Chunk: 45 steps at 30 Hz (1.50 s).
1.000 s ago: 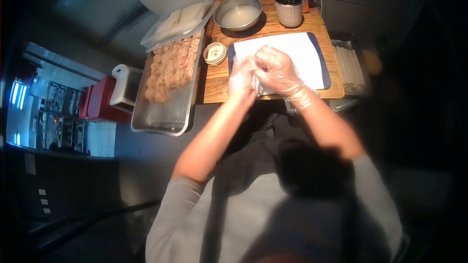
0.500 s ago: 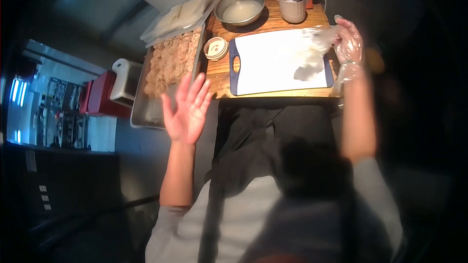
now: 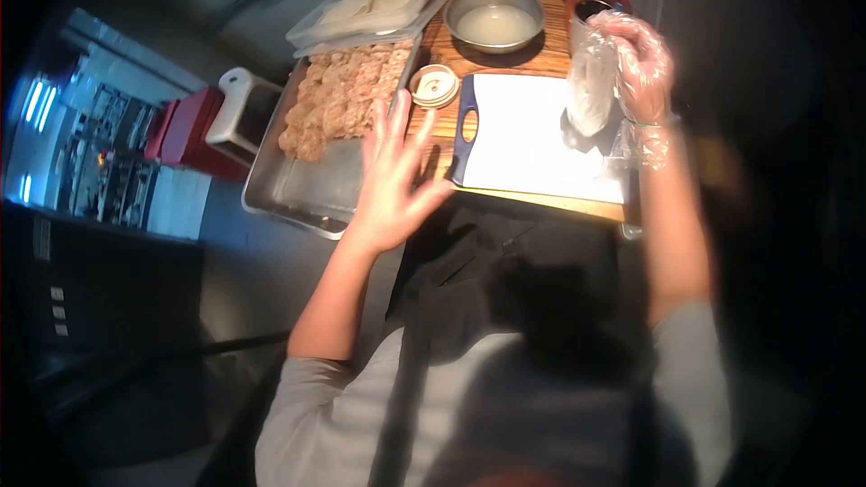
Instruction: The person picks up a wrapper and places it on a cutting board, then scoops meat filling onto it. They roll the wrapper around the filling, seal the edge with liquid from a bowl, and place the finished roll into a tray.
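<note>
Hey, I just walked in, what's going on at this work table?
Someone has a limp piece of clear plastic, possibly a glove, in their gloved right hand, above the right side of a white cutting board. Their bare left hand is open with fingers spread, holding nothing. To the left, a metal tray holds pale pinkish lumps, probably raw meat. A bowl of cloudy liquid stands behind the board.

You wear grey short sleeves point(image 3: 311, 386) and one clear glove point(image 3: 648, 86)
Your grey shirt point(image 3: 302, 442) has a dark strap point(image 3: 397, 433) down its front; black cloth point(image 3: 451, 257) covers you lower down. Crinkled see-through plastic wraps your right hand point(image 3: 644, 63), with a thin dark band point(image 3: 649, 124) at the wrist.
</note>
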Each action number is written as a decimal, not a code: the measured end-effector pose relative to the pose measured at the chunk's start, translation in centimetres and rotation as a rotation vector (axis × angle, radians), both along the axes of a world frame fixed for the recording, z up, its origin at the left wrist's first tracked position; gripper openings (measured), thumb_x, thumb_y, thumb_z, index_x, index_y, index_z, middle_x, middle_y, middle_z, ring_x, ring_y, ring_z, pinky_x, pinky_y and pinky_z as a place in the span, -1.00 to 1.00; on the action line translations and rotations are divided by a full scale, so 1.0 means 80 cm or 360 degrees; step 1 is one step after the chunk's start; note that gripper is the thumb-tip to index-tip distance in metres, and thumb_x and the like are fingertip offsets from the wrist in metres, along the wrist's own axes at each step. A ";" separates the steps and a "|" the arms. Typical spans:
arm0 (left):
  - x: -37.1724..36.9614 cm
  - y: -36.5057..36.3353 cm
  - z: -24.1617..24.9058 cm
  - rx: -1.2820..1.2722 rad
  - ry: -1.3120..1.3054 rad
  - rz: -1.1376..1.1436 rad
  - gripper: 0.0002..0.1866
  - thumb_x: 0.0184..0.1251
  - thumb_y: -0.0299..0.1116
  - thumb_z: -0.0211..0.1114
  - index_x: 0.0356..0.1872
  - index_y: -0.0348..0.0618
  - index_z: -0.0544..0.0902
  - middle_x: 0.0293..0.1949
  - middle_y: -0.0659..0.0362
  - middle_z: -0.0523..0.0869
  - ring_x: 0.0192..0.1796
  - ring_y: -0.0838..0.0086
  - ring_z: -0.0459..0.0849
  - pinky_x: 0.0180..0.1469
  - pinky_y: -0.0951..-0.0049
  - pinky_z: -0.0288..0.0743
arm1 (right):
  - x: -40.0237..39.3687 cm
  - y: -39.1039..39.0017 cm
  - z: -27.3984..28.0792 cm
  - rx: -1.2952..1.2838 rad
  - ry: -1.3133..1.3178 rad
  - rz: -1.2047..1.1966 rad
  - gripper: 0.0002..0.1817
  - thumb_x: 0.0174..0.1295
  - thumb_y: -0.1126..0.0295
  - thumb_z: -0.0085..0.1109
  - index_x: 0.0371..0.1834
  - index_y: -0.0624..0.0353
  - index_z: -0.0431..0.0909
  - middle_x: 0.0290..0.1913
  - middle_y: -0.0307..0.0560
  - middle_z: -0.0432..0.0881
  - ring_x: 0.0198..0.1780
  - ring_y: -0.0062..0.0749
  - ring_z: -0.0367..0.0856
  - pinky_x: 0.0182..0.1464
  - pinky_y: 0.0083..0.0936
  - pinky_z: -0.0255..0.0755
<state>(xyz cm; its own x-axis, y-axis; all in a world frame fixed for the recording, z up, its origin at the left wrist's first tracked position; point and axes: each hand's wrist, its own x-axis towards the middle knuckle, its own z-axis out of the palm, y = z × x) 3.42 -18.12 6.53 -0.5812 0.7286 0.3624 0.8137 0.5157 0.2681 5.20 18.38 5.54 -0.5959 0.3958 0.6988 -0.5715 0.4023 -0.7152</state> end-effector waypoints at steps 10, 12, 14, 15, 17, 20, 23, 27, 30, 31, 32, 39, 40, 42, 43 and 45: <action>-0.027 -0.008 -0.015 -0.0542 0.0336 0.0242 0.03 0.13 0.07 0.46 0.58 0.00 0.13 0.64 0.06 -0.04 0.66 0.07 -0.09 0.49 -0.40 -0.19 | -0.039 -0.010 -0.122 0.1206 -0.0725 -0.0247 -0.60 0.27 0.38 0.21 0.18 0.18 0.57 0.11 0.18 0.61 0.18 0.06 0.54 0.24 -0.15 0.41; -0.033 -0.009 -0.011 -0.0533 0.0331 0.0263 -0.08 0.18 0.07 0.43 0.53 -0.04 0.27 0.62 0.07 0.06 0.66 0.15 -0.09 0.52 -0.28 -0.10 | -0.017 -0.037 -0.061 0.1634 -0.0872 -0.0403 -0.55 0.32 0.30 0.17 0.25 0.21 0.50 0.11 0.21 0.60 0.18 0.13 0.54 0.25 -0.11 0.39; -0.053 -0.021 -0.008 -0.0125 -0.0118 0.0039 -0.30 0.22 -0.06 0.44 0.35 -0.10 0.48 0.50 0.02 0.31 0.58 0.10 0.15 0.52 -0.13 0.06 | -0.021 -0.015 -0.073 0.1296 -0.0924 -0.0080 -0.54 0.33 0.27 0.18 0.26 0.21 0.50 0.12 0.21 0.60 0.19 0.12 0.54 0.27 -0.13 0.38; -0.067 -0.028 -0.005 0.0089 -0.0330 -0.0081 -0.41 0.24 -0.12 0.45 0.26 -0.14 0.58 0.44 -0.01 0.43 0.54 0.07 0.28 0.51 -0.05 0.13 | -0.024 -0.005 -0.074 0.1131 -0.0941 0.0073 -0.53 0.34 0.26 0.18 0.27 0.21 0.50 0.13 0.20 0.60 0.19 0.12 0.55 0.28 -0.14 0.38; -0.103 -0.043 0.010 0.0588 -0.1360 0.0069 -0.77 0.42 -0.25 0.31 -0.18 -0.23 0.74 0.03 0.09 0.77 0.12 0.39 0.69 0.31 0.27 0.47 | -0.013 -0.009 -0.056 0.0397 -0.1191 0.0218 -0.50 0.30 0.24 0.24 0.28 0.19 0.50 0.09 0.11 0.60 0.21 0.04 0.55 0.31 -0.21 0.38; -0.184 -0.063 0.034 0.0398 -0.1141 0.0410 -0.75 0.45 -0.22 0.29 -0.20 -0.23 0.73 -0.20 0.19 0.79 -0.17 0.52 0.69 -0.02 0.45 0.56 | 0.012 -0.033 -0.018 0.0286 -0.1289 0.0342 -0.50 0.21 0.30 0.35 0.23 0.19 0.54 0.04 0.03 0.60 0.15 -0.05 0.59 0.28 -0.28 0.41; -0.283 -0.063 0.059 0.0302 -0.0599 0.0557 -0.72 0.41 -0.19 0.32 -0.20 -0.25 0.72 -0.30 0.21 0.77 -0.28 0.62 0.61 -0.16 0.56 0.49 | 0.018 -0.044 -0.026 0.1241 -0.1182 0.0421 -0.62 0.04 0.48 0.43 -0.02 0.20 0.68 -0.09 -0.01 0.60 0.00 -0.10 0.64 0.16 -0.34 0.48; -0.392 -0.039 0.067 0.0164 0.0086 0.0666 -0.69 0.32 -0.14 0.36 -0.09 -0.13 0.71 -0.19 0.12 0.80 -0.13 0.31 0.76 -0.01 0.36 0.59 | -0.020 -0.015 -0.029 0.1059 -0.1117 -0.0122 -0.81 0.05 0.56 0.31 -0.23 0.30 0.70 -0.22 0.08 0.61 -0.06 0.02 0.63 0.13 -0.30 0.48; -0.449 -0.004 0.057 -0.0031 0.0171 0.0604 -0.70 0.23 -0.22 0.37 -0.04 -0.01 0.71 -0.04 0.08 0.78 0.07 0.15 0.72 0.10 0.19 0.59 | -0.051 -0.005 -0.017 0.1445 -0.0855 -0.0540 -0.72 0.13 0.46 0.37 -0.08 0.23 0.64 -0.11 0.14 0.67 -0.13 -0.06 0.66 -0.03 -0.21 0.52; -0.460 0.010 0.052 -0.0114 0.0173 0.0585 -0.70 0.21 -0.25 0.37 -0.01 0.02 0.71 0.00 0.09 0.77 0.10 0.16 0.70 0.13 0.18 0.59 | -0.059 -0.016 -0.010 0.1560 -0.0740 -0.0641 -0.73 0.15 0.46 0.35 -0.07 0.23 0.64 -0.11 0.14 0.67 -0.12 -0.05 0.66 -0.04 -0.21 0.52; -0.469 0.026 0.043 -0.0178 0.0206 0.0641 -0.69 0.20 -0.24 0.39 -0.02 0.02 0.71 0.00 0.10 0.77 0.10 0.17 0.70 0.14 0.19 0.58 | -0.069 -0.025 -0.012 0.1790 -0.0529 -0.0726 -0.77 0.21 0.48 0.26 -0.06 0.23 0.61 -0.11 0.16 0.66 -0.13 0.03 0.63 -0.06 -0.24 0.52; -0.508 0.073 0.024 -0.0377 0.0165 0.0863 -0.68 0.19 -0.36 0.32 0.00 0.12 0.72 -0.08 0.08 0.77 0.07 0.14 0.72 0.11 0.15 0.60 | -0.092 -0.025 -0.043 0.0627 -0.1108 -0.0431 -0.58 0.19 0.64 0.19 0.14 0.27 0.45 -0.04 0.19 0.57 -0.04 0.14 0.58 0.07 -0.18 0.49; -0.507 0.074 0.036 -0.0337 0.0135 0.0911 -0.66 0.21 -0.40 0.27 0.02 0.14 0.71 -0.08 0.09 0.77 0.09 0.13 0.72 0.10 0.12 0.62 | -0.087 -0.035 -0.027 0.0807 -0.1107 -0.0403 -0.56 0.16 0.65 0.17 0.16 0.26 0.46 -0.04 0.20 0.58 -0.02 0.16 0.58 0.09 -0.18 0.48; -0.499 0.067 0.060 0.0126 0.0344 0.1033 -0.70 0.14 -0.50 0.27 -0.11 0.03 0.76 -0.22 0.01 0.77 -0.03 0.14 0.75 0.08 0.14 0.61 | -0.079 -0.032 -0.016 0.1242 -0.0919 -0.0318 -0.51 0.12 0.67 0.15 0.19 0.25 0.47 -0.07 0.20 0.60 0.00 0.17 0.58 0.11 -0.18 0.48; -0.503 0.062 0.076 0.0451 0.0356 0.1060 -0.73 0.22 -0.29 0.24 -0.08 -0.08 0.70 -0.08 -0.14 0.71 0.07 0.07 0.68 0.14 0.13 0.53 | -0.076 -0.033 -0.009 0.1299 -0.0831 -0.0271 -0.53 0.09 0.67 0.14 0.15 0.25 0.51 -0.10 0.20 0.62 -0.02 0.17 0.60 0.11 -0.19 0.47; -0.512 0.050 0.112 0.0764 0.0501 0.1060 -0.65 0.31 -0.13 0.20 -0.07 -0.19 0.65 0.01 -0.22 0.67 0.13 -0.03 0.62 0.17 0.09 0.46 | -0.070 -0.029 0.001 0.1324 -0.0801 -0.0223 -0.59 0.08 0.66 0.16 0.07 0.25 0.57 -0.11 0.17 0.65 -0.07 0.11 0.64 0.06 -0.24 0.50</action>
<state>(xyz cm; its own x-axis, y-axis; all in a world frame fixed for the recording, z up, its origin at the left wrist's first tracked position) -37.52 -14.13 15.49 -0.6525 0.0013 0.7577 0.4566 0.7987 0.3918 -0.41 16.09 5.66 -0.8857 -0.0177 0.4639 -0.1860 0.9291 -0.3197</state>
